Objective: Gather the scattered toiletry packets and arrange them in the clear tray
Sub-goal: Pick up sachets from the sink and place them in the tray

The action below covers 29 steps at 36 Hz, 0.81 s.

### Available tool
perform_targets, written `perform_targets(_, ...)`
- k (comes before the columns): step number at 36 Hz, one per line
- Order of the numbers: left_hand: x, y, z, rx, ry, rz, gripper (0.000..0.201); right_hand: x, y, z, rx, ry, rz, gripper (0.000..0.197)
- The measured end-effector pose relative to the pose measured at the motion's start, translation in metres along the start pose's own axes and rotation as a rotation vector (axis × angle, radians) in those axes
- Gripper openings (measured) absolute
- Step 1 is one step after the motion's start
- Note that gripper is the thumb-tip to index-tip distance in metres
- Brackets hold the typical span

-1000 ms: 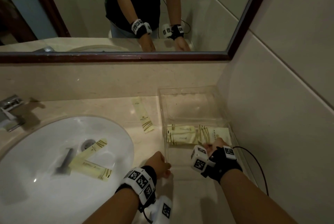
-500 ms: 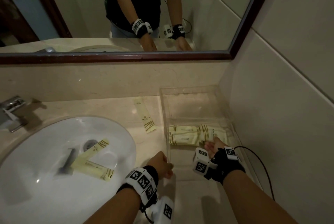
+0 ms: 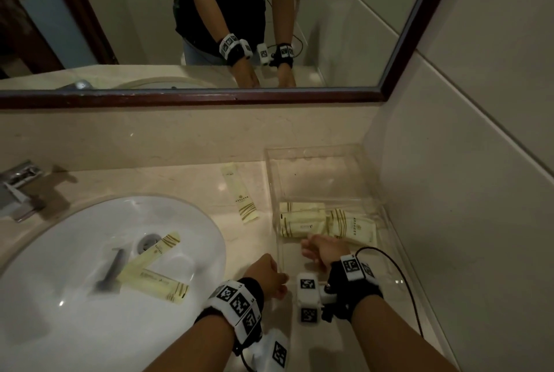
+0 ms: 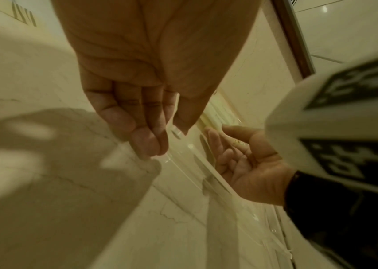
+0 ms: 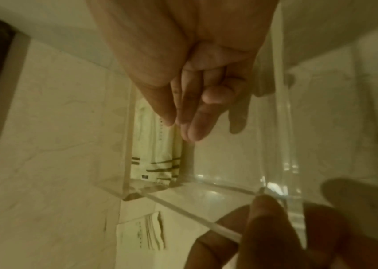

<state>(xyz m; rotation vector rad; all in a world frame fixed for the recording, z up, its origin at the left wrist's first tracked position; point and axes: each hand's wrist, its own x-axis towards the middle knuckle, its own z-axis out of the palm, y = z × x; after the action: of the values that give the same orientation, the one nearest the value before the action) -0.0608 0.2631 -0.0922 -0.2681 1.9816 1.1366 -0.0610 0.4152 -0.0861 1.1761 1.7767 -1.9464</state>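
Left hand (image 3: 267, 274) at tray (image 3: 314, 152) edge

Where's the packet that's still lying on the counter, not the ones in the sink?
In the head view the lone packet lies flat on the counter, between the sink and the clear tray's left wall, beyond the left hand.

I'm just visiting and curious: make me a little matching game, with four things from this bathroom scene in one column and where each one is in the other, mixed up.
Things:
1. right hand
2. left hand
3. long packet
4. black stick

Places:
A. in the sink with two packets
B. flat on the counter, between sink and tray
C. inside the tray, near the packets there
D. at the tray's near left corner, outside it

Pairs: 1-C, 2-D, 3-B, 4-A
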Motion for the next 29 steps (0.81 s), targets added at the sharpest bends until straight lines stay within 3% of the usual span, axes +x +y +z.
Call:
perform_targets(7, -0.004, 0.004, -0.001, -0.011, -0.003, -0.017, 0.027, -0.003, -0.01, 0.006, -0.008, 0.021, 0.022, 0.028)
perform_targets(9, -0.003, 0.004, -0.002, -0.018, -0.004, -0.022, 0.026, -0.005, -0.011, 0.004, -0.129, 0.088, -0.017, 0.028)
perform_targets(12, -0.002, 0.003, -0.001, -0.034, -0.01, -0.029, 0.025, -0.004, -0.011, 0.002, -0.406, 0.277, -0.288, 0.016)
perform_targets(14, -0.001, 0.003, -0.001, -0.055, -0.012, -0.026, 0.024, -0.007, -0.011, 0.002, -0.697, 0.29, -0.469, 0.007)
perform_targets(17, 0.0, 0.002, 0.0, -0.059, -0.007, -0.025, 0.024, -0.013, -0.007, 0.004, -1.129, 0.177, -0.622, 0.046)
perform_targets(21, 0.0, 0.001, -0.001, -0.031, -0.004, -0.034, 0.025, -0.013, -0.006, 0.011, -1.358, 0.019, -0.537, 0.065)
perform_targets(26, 0.001, 0.0, -0.001, -0.052, -0.015, -0.029, 0.024, -0.019, 0.001, 0.017, -1.39, 0.037, -0.52, 0.064)
perform_targets(29, 0.0, 0.001, -0.001, -0.015, -0.008, -0.026, 0.024, -0.02, 0.011, 0.017, -1.375, 0.088, -0.586, 0.063)
